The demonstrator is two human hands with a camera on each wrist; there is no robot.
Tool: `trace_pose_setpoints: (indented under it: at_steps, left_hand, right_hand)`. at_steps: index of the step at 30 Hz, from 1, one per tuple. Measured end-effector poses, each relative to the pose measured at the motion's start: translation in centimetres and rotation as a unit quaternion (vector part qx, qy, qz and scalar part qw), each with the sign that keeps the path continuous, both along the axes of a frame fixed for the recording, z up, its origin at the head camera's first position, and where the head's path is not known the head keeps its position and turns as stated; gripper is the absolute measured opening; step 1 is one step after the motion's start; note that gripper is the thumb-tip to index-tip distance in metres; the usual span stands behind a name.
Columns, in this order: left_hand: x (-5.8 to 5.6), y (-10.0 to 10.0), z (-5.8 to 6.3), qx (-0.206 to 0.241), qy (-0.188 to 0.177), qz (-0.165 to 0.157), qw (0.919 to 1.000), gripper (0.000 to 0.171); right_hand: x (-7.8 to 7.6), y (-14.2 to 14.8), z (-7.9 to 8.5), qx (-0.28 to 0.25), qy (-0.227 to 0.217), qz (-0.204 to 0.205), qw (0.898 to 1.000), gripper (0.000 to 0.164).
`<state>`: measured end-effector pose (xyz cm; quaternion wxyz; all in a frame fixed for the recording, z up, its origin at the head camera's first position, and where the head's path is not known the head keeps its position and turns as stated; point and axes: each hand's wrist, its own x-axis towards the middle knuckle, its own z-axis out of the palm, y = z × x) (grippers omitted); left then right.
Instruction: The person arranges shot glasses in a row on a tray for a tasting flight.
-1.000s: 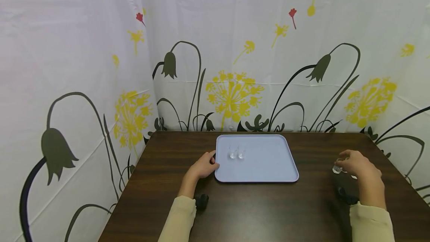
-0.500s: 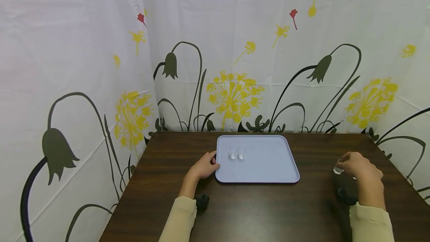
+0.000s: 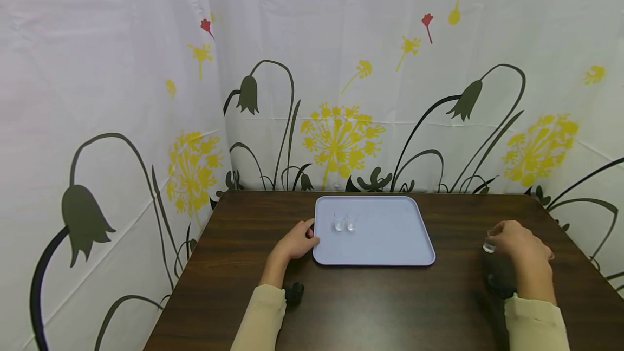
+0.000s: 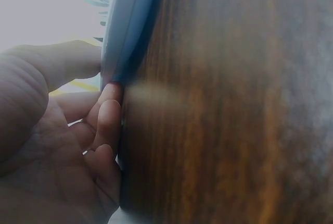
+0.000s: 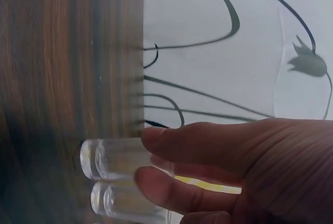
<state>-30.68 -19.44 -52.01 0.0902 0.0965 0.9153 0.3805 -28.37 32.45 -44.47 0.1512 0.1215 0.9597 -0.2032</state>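
Observation:
My left hand (image 3: 295,240) holds the left edge of a pale blue tray (image 3: 385,240). In the left wrist view the thumb lies on the rim of the tray (image 4: 117,31), with curled fingers at its underside. Two small clear shot glasses (image 3: 345,225) stand side by side on the tray's left part. At the right of the table my right hand (image 3: 522,245) pinches another shot glass (image 5: 122,159) near its rim between thumb and fingers. A further shot glass (image 5: 132,203) is right beside it in the right wrist view; the hand hides it in the head view.
The dark wooden table (image 3: 370,307) reaches back to a white curtain (image 3: 312,26) printed with flowers. Bare tabletop separates the tray from the right hand. A dark wrist device (image 3: 294,293) sits under the left wrist.
The right hand has closed its fingers on the shot glass and shifted slightly left. A glass bottom seen below that hand earlier is now hidden. The left hand and tray stay put.

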Motion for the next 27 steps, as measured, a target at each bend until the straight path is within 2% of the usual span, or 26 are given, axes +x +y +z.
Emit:
trace_pose_setpoints:
  at_steps: [4,10,20,27]
  left_hand:
    - [0.0,0.0,0.0,0.0,0.0,0.0,1.0,0.053]
    - [0.0,0.1,0.0,-0.002,-0.008,0.002,1.0,0.057]
    - [0.0,0.0,0.0,0.001,-0.005,0.001,1.0,0.06]
    - [0.0,0.0,0.1,0.003,-0.009,0.003,1.0,0.061]
  right_hand:
    - [-0.3,-0.6,-0.2,0.014,0.026,0.018,0.999,0.052]
    - [-0.6,-1.3,-0.6,0.022,0.054,0.03,0.998,0.058]
    - [-2.0,-1.7,-2.3,-0.011,0.087,0.047,0.995,0.054]
    - [-2.5,-2.1,-3.2,-0.024,0.091,0.035,0.995,0.051]
